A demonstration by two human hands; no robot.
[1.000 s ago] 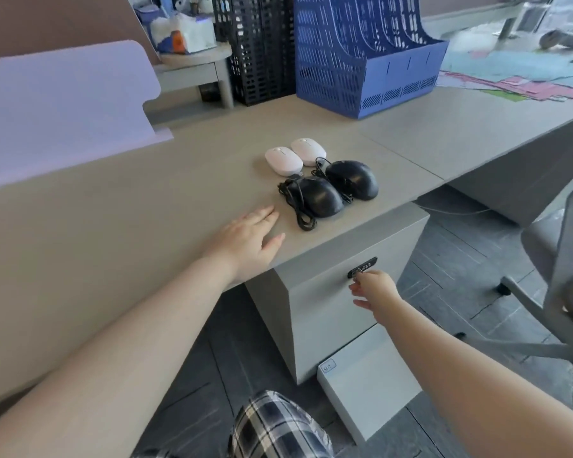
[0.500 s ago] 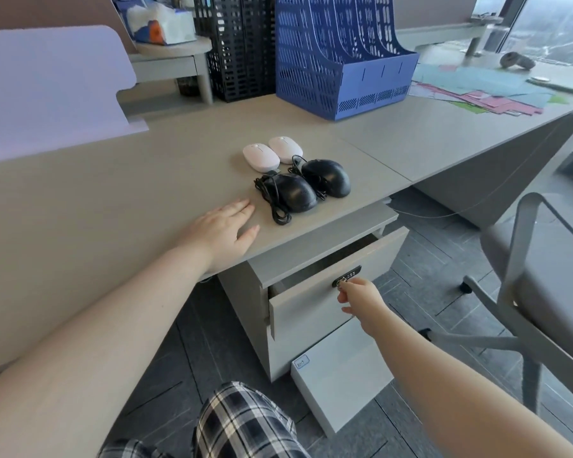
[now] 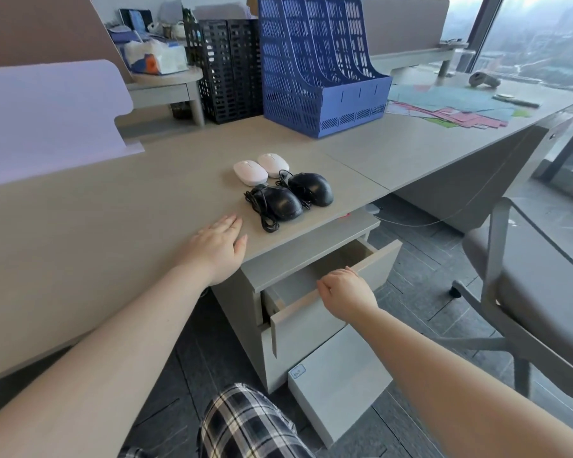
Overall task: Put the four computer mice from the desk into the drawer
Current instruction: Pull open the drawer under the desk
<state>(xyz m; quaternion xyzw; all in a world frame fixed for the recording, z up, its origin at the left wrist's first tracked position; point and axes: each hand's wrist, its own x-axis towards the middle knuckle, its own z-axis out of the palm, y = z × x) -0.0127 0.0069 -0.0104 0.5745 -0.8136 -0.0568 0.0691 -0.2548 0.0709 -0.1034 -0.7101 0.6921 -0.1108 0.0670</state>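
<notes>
Two white mice [image 3: 250,172] [image 3: 273,164] and two black corded mice [image 3: 283,202] [image 3: 311,188] lie together on the grey desk [image 3: 129,209] near its front edge. Below them the top drawer [image 3: 382,264] of a grey pedestal stands pulled out, its inside bare where visible. My right hand [image 3: 346,297] grips the top edge of the drawer front. My left hand [image 3: 219,247] rests flat on the desk, fingers spread, just left of the mice and not touching them.
A blue file rack [image 3: 321,67] and black mesh holders [image 3: 227,67] stand at the back of the desk. Coloured papers [image 3: 450,107] lie far right. A grey office chair [image 3: 536,292] stands to the right. A grey box [image 3: 341,381] lies on the floor below the drawer.
The drawer went from shut to pulled well out. My right hand moved from the lock on the front up to its top edge. My left hand stayed flat on the desk.
</notes>
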